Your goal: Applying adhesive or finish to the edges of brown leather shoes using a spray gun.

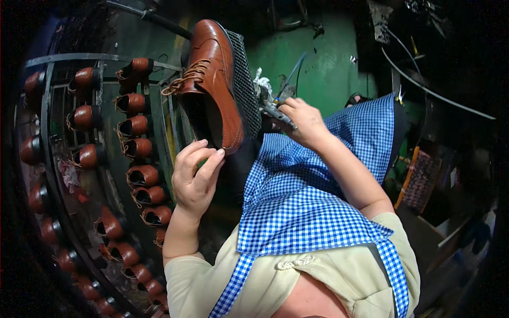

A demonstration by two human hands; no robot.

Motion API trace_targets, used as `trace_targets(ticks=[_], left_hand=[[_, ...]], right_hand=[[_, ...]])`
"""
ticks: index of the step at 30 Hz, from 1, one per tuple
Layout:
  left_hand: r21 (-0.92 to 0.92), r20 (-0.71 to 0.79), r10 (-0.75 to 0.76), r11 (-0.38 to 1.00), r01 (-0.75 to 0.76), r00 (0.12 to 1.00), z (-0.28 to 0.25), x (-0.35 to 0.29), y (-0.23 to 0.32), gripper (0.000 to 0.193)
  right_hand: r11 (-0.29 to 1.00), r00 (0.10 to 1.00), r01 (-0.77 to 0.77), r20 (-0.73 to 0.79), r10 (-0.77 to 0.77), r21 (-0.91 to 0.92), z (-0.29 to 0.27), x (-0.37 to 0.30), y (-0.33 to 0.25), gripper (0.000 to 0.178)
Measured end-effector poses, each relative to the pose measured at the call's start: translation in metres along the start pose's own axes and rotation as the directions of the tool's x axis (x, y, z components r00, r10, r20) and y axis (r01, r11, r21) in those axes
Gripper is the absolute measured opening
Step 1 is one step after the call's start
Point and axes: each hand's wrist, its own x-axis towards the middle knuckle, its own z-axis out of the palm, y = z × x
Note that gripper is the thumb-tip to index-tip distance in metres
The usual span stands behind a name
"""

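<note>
1. Brown lace-up shoe (214, 69): left of the apron, against black mesh (246, 85), toe away from the person; mesh presumably backs it.
2. Left hand (195, 175): fingertips narrowed on the heel rim, likely steadying it.
3. Right hand (303, 121): curled around a slim metal tool (278, 113); exact kind unclear in shadow.
4. Metal rack (49, 90): carries rows of similar shoes (84, 117), probably spaced to protect the uppers.

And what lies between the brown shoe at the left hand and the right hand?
In the head view, a black textured pad beside the shoe, then the grey tool in the right hand.
</note>
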Motion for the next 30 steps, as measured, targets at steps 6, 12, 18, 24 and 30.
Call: trace_targets(ticks=[6,12,18,24,30], left_hand=[[0.012,-0.011,-0.03,0.999,0.03,0.999,-0.003,-0.006,0.0,0.045],[0.02,0.02,-0.047,0.999,0.047,0.999,-0.007,-0.004,-0.001,0.046],[0.016,0.017,-0.064,0.998,0.064,0.998,-0.007,-0.006,0.001,0.048],[0.014,0.025,-0.066,0.998,0.066,0.998,-0.008,-0.006,0.0,0.048],[0.023,0.032,-0.065,0.998,0.064,0.997,-0.007,-0.006,-0.002,0.046]], right_hand=[[0.949,0.976,0.074,-0.22,-0.005,0.306,-0.064,-0.009,-0.027,0.012],[0.774,0.948,0.278,-0.291,-0.127,0.569,-0.061,0.003,-0.042,0.012],[0.797,0.954,0.26,-0.271,-0.126,0.544,-0.054,0.008,-0.042,0.012],[0.807,0.948,0.261,-0.299,-0.111,0.529,-0.046,0.013,-0.043,0.014],[0.843,0.958,0.217,-0.272,-0.088,0.492,-0.044,0.015,-0.046,0.015]])
